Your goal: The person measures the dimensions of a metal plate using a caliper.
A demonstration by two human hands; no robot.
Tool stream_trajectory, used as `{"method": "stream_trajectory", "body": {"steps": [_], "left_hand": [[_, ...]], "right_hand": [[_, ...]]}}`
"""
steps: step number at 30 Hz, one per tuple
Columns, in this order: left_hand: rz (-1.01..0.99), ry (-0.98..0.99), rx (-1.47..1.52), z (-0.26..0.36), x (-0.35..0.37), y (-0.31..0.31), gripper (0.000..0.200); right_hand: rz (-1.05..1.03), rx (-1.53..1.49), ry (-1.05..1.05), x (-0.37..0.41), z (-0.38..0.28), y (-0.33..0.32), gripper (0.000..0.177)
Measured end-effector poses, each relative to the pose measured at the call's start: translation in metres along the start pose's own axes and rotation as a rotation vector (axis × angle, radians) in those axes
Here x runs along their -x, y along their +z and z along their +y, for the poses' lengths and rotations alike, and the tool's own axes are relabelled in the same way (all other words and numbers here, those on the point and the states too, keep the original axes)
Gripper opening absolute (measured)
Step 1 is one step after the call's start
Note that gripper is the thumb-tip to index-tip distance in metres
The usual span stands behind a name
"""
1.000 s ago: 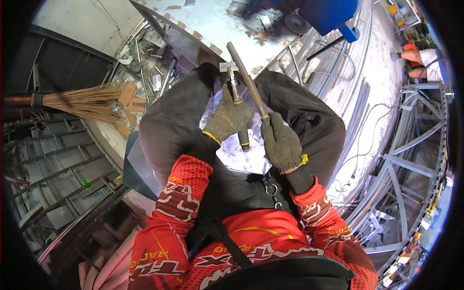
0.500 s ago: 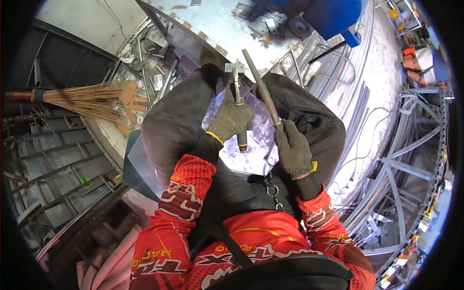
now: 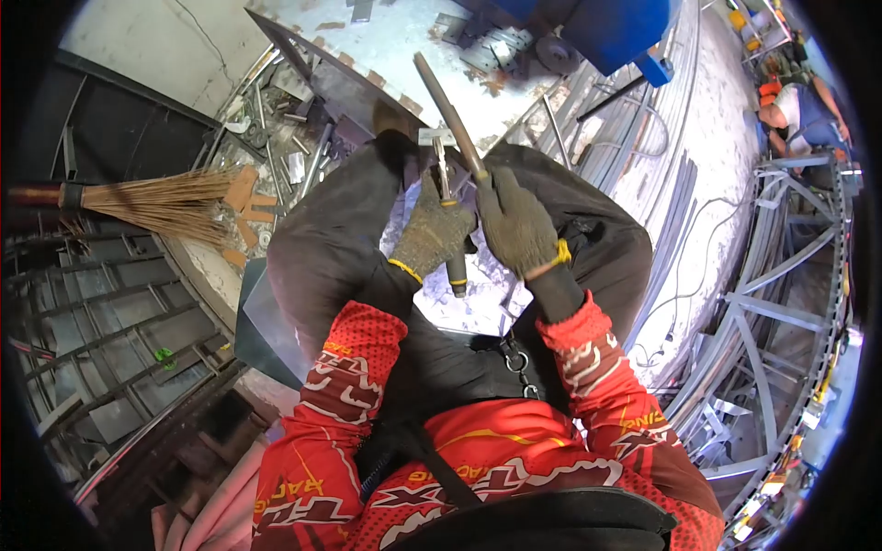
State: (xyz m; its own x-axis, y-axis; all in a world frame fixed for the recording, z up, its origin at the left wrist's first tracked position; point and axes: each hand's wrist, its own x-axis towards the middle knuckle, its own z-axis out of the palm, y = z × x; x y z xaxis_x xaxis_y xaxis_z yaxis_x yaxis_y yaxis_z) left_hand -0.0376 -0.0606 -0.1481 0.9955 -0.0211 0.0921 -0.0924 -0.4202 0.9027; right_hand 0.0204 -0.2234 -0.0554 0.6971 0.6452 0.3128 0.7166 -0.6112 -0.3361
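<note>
Concrete floor, broom lying flat, scrap metal bits nr it, long steel bars

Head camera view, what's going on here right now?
A person in knit gloves works between their knees. The left hand grips pliers that pinch a small metal piece. The right hand holds a brown rod angled up beside it. A broom lies to the left.

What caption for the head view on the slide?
Gloved left hand holds pliers gripping a small plate; right hand grasps a rod beside it; broom at left.
</note>
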Motion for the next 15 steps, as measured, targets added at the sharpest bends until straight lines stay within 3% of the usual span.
{"method": "stream_trajectory", "body": {"steps": [2,3,4,6,7,9,13,15], "left_hand": [[0.153,-0.570,0.585,0.040,-0.006,-0.008,0.026],[0.097,-0.574,0.502,0.056,-0.007,-0.017,0.066],[0.101,-0.579,0.512,0.028,-0.003,-0.010,0.066],[-0.108,0.489,-0.505,-0.049,0.007,0.015,0.090],[-0.119,0.493,-0.498,-0.018,0.004,0.007,0.090],[0.042,-0.555,0.434,0.041,-0.008,-0.009,0.086],[0.103,-0.358,0.123,0.038,-0.007,-0.011,0.094],[0.112,-0.419,0.248,0.049,-0.005,-0.013,0.073]], "right_hand": [[-0.211,-0.025,0.181,0.022,-0.008,-0.009,0.020],[-0.204,-0.221,0.441,0.028,-0.021,-0.024,0.023],[-0.214,-0.216,0.438,0.038,-0.024,-0.026,0.023],[-0.186,-0.190,0.448,0.054,-0.026,-0.029,0.026],[-0.138,-0.167,0.403,0.043,-0.024,-0.026,0.024],[-0.125,-0.176,0.413,0.004,-0.015,-0.013,0.023],[0.007,-0.199,0.329,-0.020,-0.013,0.000,0.023],[-0.089,-0.202,0.401,0.000,-0.016,-0.011,0.024]]}}
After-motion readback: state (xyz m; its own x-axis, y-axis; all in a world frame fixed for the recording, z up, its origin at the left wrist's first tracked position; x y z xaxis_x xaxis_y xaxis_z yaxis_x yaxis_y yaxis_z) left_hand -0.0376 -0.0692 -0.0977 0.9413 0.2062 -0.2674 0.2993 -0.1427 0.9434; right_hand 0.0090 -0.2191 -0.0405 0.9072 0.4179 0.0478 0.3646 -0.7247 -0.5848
